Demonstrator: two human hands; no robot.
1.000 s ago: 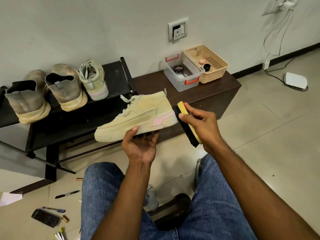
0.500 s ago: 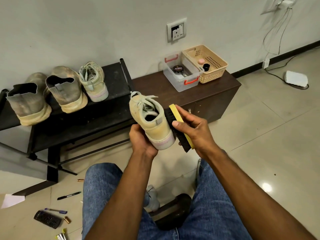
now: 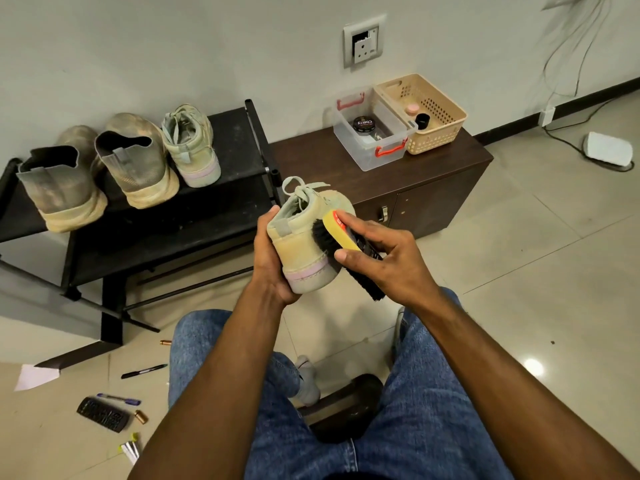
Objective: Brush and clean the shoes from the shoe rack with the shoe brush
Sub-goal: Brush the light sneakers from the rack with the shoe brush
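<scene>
1. One shoe (image 3: 304, 244) is in hand, heel toward the camera and toe pointing away toward the cabinet (image 3: 408, 181), so its long axis runs away from the wrists; it is tipped slightly, sole low and laces up.
2. Left hand (image 3: 273, 258) grips the shoe from its left side and beneath, thumb curled over the collar, the other fingers hidden under the sole.
3. Right hand (image 3: 384, 258) holds the brush (image 3: 341, 249) pinched between thumb and fingertips on the yellow back; the bristles face left and press on the shoe's right heel quarter.
4. Brush axis slants from up near the collar down toward the right wrist, crossing the heel's side rather than lying along the shoe.
5. Judgement: the stroke to come turns on this, since the uncleaned length lies beyond the fingertips, toward the toe, and the right hand is the nearer one to sweep that way.
6. Three more shoes (image 3: 138, 168) stand on the rack (image 3: 166, 233), up and left of the left hand, well apart from it.
7. Two tubs, a clear box (image 3: 349, 154) and a basket (image 3: 440, 133), sit on the cabinet beyond the right fingertips.
</scene>
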